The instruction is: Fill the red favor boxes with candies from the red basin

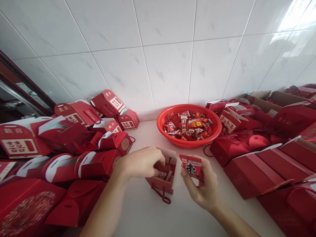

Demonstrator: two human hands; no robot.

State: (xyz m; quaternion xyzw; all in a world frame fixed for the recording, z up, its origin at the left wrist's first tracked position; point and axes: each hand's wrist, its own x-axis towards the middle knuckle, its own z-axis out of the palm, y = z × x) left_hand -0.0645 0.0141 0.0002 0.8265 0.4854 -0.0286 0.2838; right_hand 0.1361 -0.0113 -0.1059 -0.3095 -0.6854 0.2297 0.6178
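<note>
A small open red gift box stands on the white counter, with a few wrapped sweets inside and a red cord loop hanging off its front. My left hand reaches over its left side with fingers curled down into it; their tips are partly hidden, so I cannot make out what they hold. To the right of the box, my right hand grips a red candy packet with a large black character, thumb in front and fingers behind.
Behind the box sits a red plastic basket full of wrapped sweets. Red gift boxes crowd the left side and the right side. Brown cardboard shows at the back right. A tiled wall closes off the counter's rear.
</note>
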